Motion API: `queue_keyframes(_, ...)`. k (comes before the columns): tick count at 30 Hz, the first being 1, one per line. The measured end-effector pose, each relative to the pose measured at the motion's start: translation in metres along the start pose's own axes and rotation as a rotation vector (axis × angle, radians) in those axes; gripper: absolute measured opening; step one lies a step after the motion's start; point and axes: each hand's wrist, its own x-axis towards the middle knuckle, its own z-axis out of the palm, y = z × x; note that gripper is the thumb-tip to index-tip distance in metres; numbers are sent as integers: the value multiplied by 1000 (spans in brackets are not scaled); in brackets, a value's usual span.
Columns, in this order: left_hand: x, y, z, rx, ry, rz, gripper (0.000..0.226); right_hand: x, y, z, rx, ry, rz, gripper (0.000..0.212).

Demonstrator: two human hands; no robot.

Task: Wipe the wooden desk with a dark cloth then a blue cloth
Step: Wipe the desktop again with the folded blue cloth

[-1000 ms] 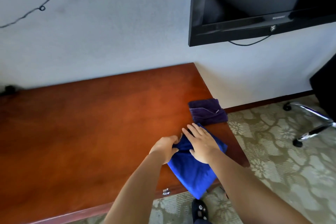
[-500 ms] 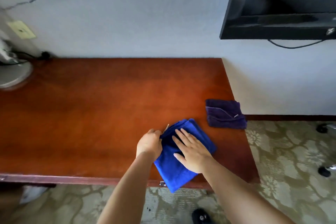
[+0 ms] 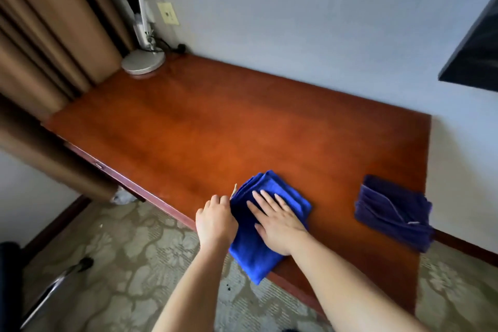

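Right hand (image 3: pixel 277 224) lies flat, fingers spread, pressing the folded blue cloth (image 3: pixel 265 226) at the desk's (image 3: pixel 215 129) near edge; left hand (image 3: pixel 215 219) grips the cloth's left edge with curled fingers. Dark cloth (image 3: pixel 393 210) lies folded, well apart at the right end. Judged: dark-cloth wipe finished, blue-cloth wipe under way, most of the desk remaining.

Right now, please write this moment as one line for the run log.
phase: blue-cloth wipe | left hand: grips blue cloth edge | right hand: flat on it | dark cloth: folded, desk right end
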Motion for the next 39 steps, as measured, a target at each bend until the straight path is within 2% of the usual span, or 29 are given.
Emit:
queue_keyframes(2,-6,-5,4,9,58,-53,26,12,-5,2,-9,6,-45,93)
queue_keyframes(5,-12,-7,18,-67,179,14,25,26,-5,3,-55,7,-102,93)
queue_keyframes(7,-16,-7,27,-158,153,33,36,34,-2,0,-65,24,-115,87)
queue_keyframes(11,-20,-6,46,-240,77,-25,50,46,6,-1,-110,43,-169,61)
queue_keyframes(15,-10,-15,46,-282,34,-154,55,70,-1,2,-150,118,-234,59)
queue_keyframes(20,25,-60,38,-252,37,-237,84,117,-36,4,-157,141,-222,59)
queue_keyframes(29,89,-132,32,-351,155,-403,82,222,-87,-2,-172,143,-317,58)
queue_keyframes(39,180,-226,17,-330,210,-438,75,341,-147,-16,-231,131,-332,59)
